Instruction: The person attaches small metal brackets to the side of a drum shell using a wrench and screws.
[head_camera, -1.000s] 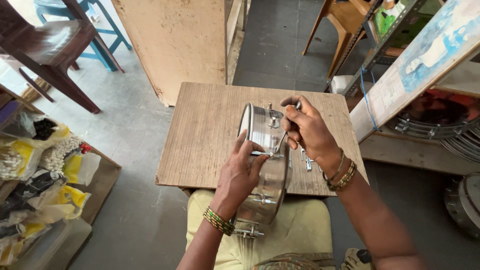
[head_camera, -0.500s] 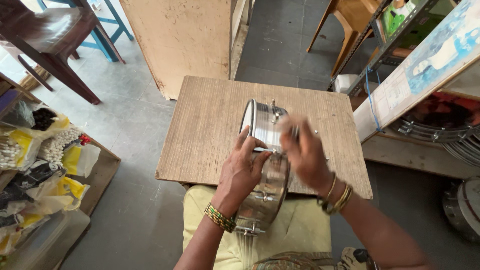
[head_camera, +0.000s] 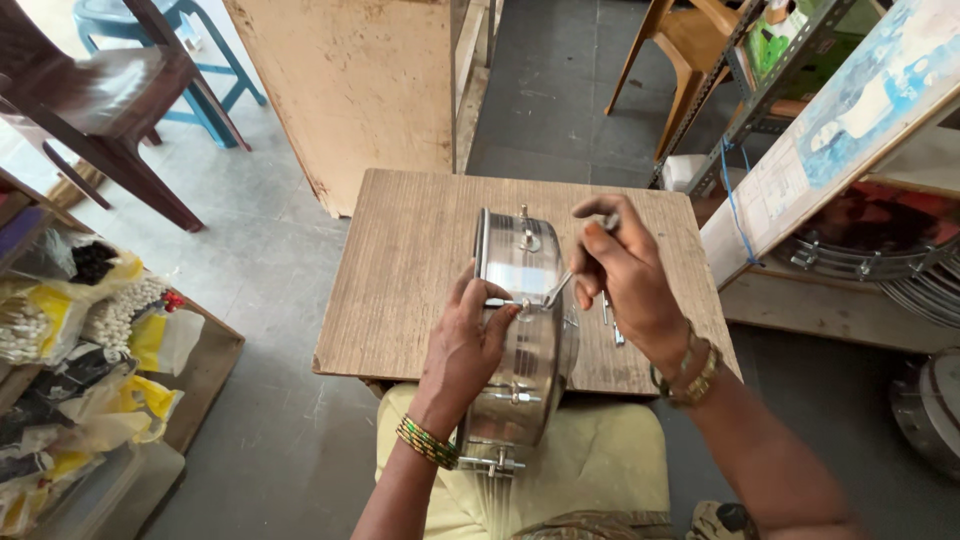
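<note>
Shiny round steel drum shell (head_camera: 522, 330) stands on edge on the wooden board (head_camera: 400, 290), left hand (head_camera: 470, 340) fingers curled against its side, right hand (head_camera: 620, 275) pinching a thin metal tool (head_camera: 560, 288); yellow and clear plastic packets (head_camera: 90, 340) lie far left.

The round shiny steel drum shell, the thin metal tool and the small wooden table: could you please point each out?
Round shiny steel drum shell (head_camera: 520, 330), head view, curved side wall.
Thin metal tool (head_camera: 560, 288), head view, its shaft.
Small wooden table (head_camera: 410, 270), head view, bare top.
</note>
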